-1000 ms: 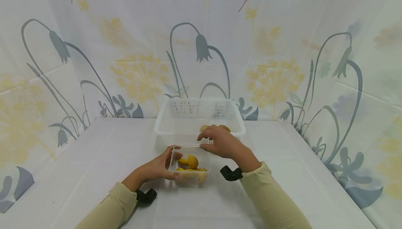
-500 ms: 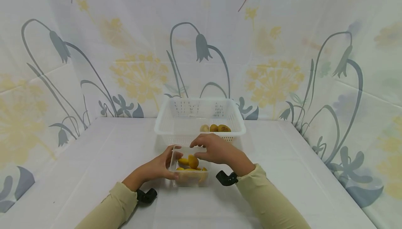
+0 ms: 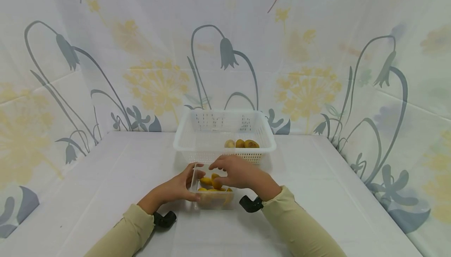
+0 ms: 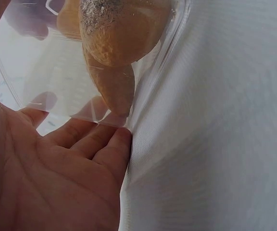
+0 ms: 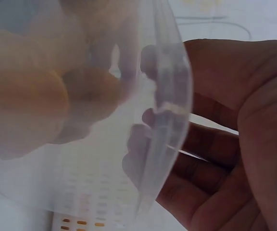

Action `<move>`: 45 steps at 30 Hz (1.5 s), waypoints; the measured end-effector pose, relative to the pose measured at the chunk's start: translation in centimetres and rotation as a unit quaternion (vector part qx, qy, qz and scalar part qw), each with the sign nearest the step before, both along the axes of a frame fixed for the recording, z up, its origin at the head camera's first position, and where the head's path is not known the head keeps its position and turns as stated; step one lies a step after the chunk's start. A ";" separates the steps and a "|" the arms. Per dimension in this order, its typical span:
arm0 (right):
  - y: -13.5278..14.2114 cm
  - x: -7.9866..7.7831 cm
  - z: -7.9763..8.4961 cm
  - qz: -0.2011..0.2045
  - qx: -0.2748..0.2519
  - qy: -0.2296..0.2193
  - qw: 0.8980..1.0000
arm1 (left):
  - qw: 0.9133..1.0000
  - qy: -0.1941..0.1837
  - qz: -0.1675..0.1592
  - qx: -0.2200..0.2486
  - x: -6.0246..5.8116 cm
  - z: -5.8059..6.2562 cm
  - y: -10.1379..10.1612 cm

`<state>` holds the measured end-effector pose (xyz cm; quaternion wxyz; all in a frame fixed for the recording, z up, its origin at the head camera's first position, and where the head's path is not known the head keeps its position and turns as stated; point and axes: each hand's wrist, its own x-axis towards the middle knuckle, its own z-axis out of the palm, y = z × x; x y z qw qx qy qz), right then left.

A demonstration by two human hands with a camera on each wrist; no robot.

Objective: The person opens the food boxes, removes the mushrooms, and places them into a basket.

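A clear plastic box (image 3: 215, 202) stands on the white tabletop with several yellow-brown, potato-like pieces in it. One rounded piece (image 3: 216, 185) rises above the others, beside a lying piece (image 3: 205, 181). My left hand (image 3: 176, 188) holds the box's left side, thumb at the front and fingers behind; in the left wrist view a speckled piece (image 4: 124, 36) shows through the plastic. Over the right rim reaches my right hand (image 3: 241, 173), fingers spread and bent, thumb right by the rounded piece. Through the wall in the right wrist view, its fingers (image 5: 136, 149) appear apart.
Directly behind the box stands a white perforated basket (image 3: 225, 151). Inside it on the right lie a pale piece (image 3: 230, 143) and two yellow-brown pieces (image 3: 251, 144). A flower-printed cloth (image 3: 225, 80) hangs behind the tabletop and along both sides.
My right hand has come from the basket's front edge down and left, into the top of the box. The rounded piece has shifted slightly. My left hand keeps its hold.
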<state>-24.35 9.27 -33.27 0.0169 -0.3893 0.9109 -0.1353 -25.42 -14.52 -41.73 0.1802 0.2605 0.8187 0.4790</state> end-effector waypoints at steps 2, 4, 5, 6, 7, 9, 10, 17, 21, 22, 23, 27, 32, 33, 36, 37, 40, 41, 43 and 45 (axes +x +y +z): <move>-0.1 -0.1 -0.2 0.005 0.001 0.002 1.000 | 1.000 0.000 0.001 -0.001 0.0 0.0 0.0; -0.1 -0.1 -0.3 0.007 0.004 0.004 1.000 | 1.000 0.000 0.002 -0.002 0.1 0.1 0.0; -0.1 -0.1 -0.4 0.008 0.006 0.006 1.000 | 1.000 -0.001 0.002 -0.001 0.1 0.1 0.0; -0.1 -0.2 -0.4 0.009 0.008 0.007 1.000 | 1.000 0.000 0.002 -0.002 0.1 0.1 0.1; -0.1 -0.2 -0.4 0.011 0.011 0.009 1.000 | 1.000 0.000 0.002 -0.002 0.1 0.1 0.1; -0.2 -0.2 -0.5 0.015 0.019 0.012 1.000 | 1.000 -0.001 0.002 0.000 0.1 0.1 0.1; -0.2 -0.2 -0.6 0.018 0.023 0.015 0.999 | 1.000 -0.001 0.002 -0.001 0.1 0.0 0.1; -0.4 -0.2 -0.8 0.026 0.044 0.021 0.998 | 1.000 0.001 -0.002 0.003 -0.1 -0.1 0.0; -0.5 -0.3 -1.0 0.030 0.046 0.018 0.998 | 1.000 0.000 -0.003 0.002 -0.1 0.0 0.0; -0.5 -0.3 -1.1 0.030 0.046 0.017 0.998 | 1.000 0.000 -0.002 0.000 -0.1 0.0 0.0; -0.6 -0.3 -1.1 0.031 0.045 0.018 0.998 | 1.000 0.001 -0.001 0.000 -0.1 0.1 0.0; -0.6 -0.3 -1.3 0.029 0.042 0.017 0.999 | 1.000 0.001 0.003 -0.002 -0.1 0.1 0.0; -0.7 -0.2 -1.3 0.027 0.037 0.015 0.999 | 1.000 0.002 0.001 0.000 -0.1 0.0 0.0; -0.8 -0.2 -1.3 0.026 0.037 0.015 0.999 | 1.000 0.002 0.000 0.001 -0.1 0.0 0.0; -0.8 -0.2 -1.3 0.025 0.037 0.018 0.999 | 1.000 0.004 -0.001 0.000 -0.1 0.0 0.0; -0.8 -0.2 -1.4 0.025 0.037 0.020 0.999 | 1.000 0.003 -0.002 0.001 -0.1 0.0 0.0; -0.7 -0.2 -1.4 0.024 0.038 0.021 0.999 | 1.000 0.001 0.001 -0.001 -0.1 0.0 0.0; -0.7 -0.2 -1.4 0.023 0.038 0.020 0.999 | 1.000 0.001 0.002 -0.001 -0.1 0.0 0.0; -0.7 -0.2 -1.4 0.022 0.038 0.020 0.999 | 1.000 -0.001 0.005 -0.003 -0.1 0.0 0.0; -0.7 -0.2 -1.4 0.020 0.036 0.018 0.999 | 1.000 0.000 0.006 -0.005 -0.1 0.0 0.0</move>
